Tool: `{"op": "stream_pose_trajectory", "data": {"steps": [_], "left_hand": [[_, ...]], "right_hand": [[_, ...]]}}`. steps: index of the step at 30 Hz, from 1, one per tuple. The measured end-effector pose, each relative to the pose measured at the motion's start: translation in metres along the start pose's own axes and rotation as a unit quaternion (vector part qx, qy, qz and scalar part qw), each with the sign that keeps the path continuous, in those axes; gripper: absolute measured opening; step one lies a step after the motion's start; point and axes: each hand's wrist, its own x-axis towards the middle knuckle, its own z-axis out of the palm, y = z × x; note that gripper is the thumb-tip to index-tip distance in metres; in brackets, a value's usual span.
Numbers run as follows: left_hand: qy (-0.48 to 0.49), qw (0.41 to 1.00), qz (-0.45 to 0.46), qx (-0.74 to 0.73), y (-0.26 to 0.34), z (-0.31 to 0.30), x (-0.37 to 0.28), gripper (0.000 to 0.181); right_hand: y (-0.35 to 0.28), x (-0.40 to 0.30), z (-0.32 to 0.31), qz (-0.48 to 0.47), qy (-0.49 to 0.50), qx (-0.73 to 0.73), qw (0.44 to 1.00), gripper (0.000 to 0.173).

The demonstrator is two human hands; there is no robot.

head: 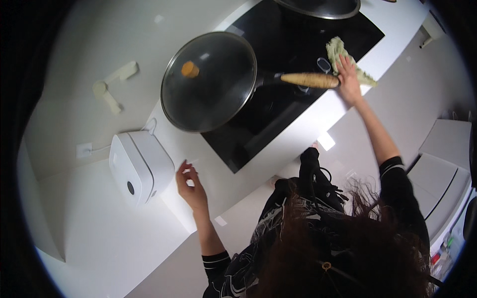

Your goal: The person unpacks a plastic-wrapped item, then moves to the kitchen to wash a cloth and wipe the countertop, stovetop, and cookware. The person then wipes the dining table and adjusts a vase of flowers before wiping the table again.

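Observation:
My right hand (349,80) lies spread over a pale green fluffy cloth (336,48), pressing it onto the front edge of a black glass cooktop (272,130). The cloth reaches from the glass onto the white counter edge. Beside that hand ends the wooden handle (309,80) of a lidded pan; whether they touch I cannot tell. The pan's glass lid (212,100) has a metal rim and an orange-brown knob (190,69). My left hand (192,188) hovers over the counter near a white rice cooker (143,167), fingers loosely curled around nothing.
A second glass-lidded pan (324,7) stands on the cooktop's far side. The cooker's cord runs to a wall socket (84,150). A cream hinged fixture (108,87) is on the wall. White counter (111,238) extends to the left; a white cabinet (434,182) stands at right.

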Motion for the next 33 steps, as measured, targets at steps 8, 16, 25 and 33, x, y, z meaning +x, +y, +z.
{"op": "stream_pose_trajectory", "data": {"steps": [8,16,25,33], "left_hand": [[-0.154,0.986,-0.058,-0.003,-0.091,-0.067,-0.137,0.023],[-0.114,0.976,-0.177,-0.050,-0.155,-0.131,-0.223,0.018],[-0.087,0.935,-0.343,-0.004,-0.170,-0.148,-0.306,0.020],[-0.070,0.851,-0.517,-0.054,-0.166,-0.140,-0.367,0.027]], "right_hand": [[-0.276,-0.148,0.062,-0.064,-0.090,-0.005,0.994,0.052],[-0.408,-0.175,0.130,-0.088,-0.187,-0.027,0.978,0.064],[-0.497,0.034,0.297,-0.041,-0.012,-0.085,0.995,0.061],[-0.559,0.134,0.352,-0.092,-0.101,0.053,0.989,0.050]]}}
